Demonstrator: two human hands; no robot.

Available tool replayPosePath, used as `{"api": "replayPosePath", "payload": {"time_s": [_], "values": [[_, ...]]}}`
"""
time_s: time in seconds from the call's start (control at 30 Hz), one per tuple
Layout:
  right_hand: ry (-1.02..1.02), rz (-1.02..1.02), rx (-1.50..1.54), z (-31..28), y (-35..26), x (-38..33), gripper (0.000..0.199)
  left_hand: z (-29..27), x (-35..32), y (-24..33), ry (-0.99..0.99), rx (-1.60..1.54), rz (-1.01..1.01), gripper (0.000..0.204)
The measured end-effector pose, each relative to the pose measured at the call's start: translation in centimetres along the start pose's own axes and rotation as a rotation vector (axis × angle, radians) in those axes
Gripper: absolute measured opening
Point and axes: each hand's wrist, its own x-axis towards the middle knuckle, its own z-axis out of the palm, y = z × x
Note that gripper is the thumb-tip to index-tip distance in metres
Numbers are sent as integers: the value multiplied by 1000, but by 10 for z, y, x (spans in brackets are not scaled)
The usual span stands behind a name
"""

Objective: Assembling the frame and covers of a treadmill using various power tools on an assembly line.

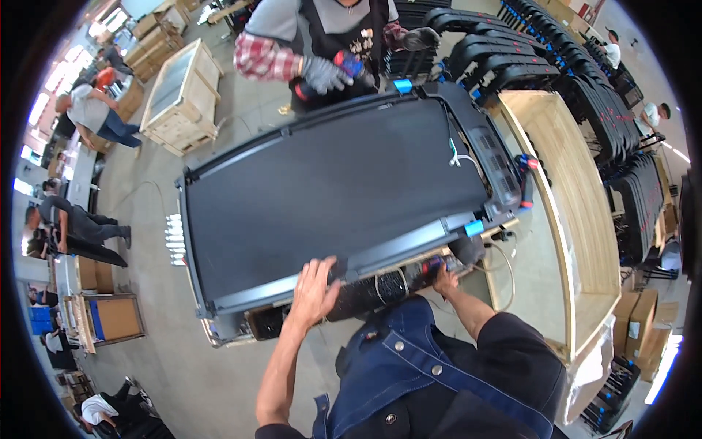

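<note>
A treadmill deck with a black belt point(322, 183) lies in front of me on a wooden base. My left hand point(314, 293) rests with fingers stretched out on its near silver side rail point(380, 252). Low beside the near edge, my right hand point(444, 281) is closed round a red-and-black cordless drill point(430, 268), partly hidden by the frame. Blue pieces sit on the near rail end point(474, 227) and far rail end point(403, 85). White and green wires point(456, 155) lie on the belt's right end. Another red-and-blue power tool point(526, 183) is at the motor cover point(493, 157).
Across the deck a gloved co-worker point(325, 75) holds a red-and-blue power tool. An open wooden crate point(585, 212) stands right, another crate point(183, 95) far left. Rows of black treadmill frames point(504, 58) fill the back right. A pale cable point(506, 263) loops near my right hand.
</note>
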Motion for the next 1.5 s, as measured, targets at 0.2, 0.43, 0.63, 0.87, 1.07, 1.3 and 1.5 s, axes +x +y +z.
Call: {"api": "replayPosePath", "payload": {"time_s": [0.2, 0.43, 0.63, 0.87, 1.07, 1.3, 1.5], "values": [[-175, -488, -519, -20, -51, -22, 41, 43, -9, 3, 230, 242, -61, 56], [-1319, -327, 1669, -79, -150, -47, 49, 79, 10, 4, 401, 399, -86, 50], [-1478, -119, 1891, -99, -188, -78, 52, 32, -6, 24, 385, 337, -30, 52], [-1603, -237, 1663, -198, -327, -81, 53, -160, 28, 164, 592, 352, 149, 45], [-1729, -387, 1421, -150, -304, -110, 53, -204, -49, 196, 567, 306, 74, 38], [-1802, -540, 1207, -151, -386, -174, 54, -302, -198, 197, 758, 254, 29, 34], [-1820, -664, 1163, -41, -380, -289, 54, -372, -389, 138, 883, -48, -269, 36]]}}
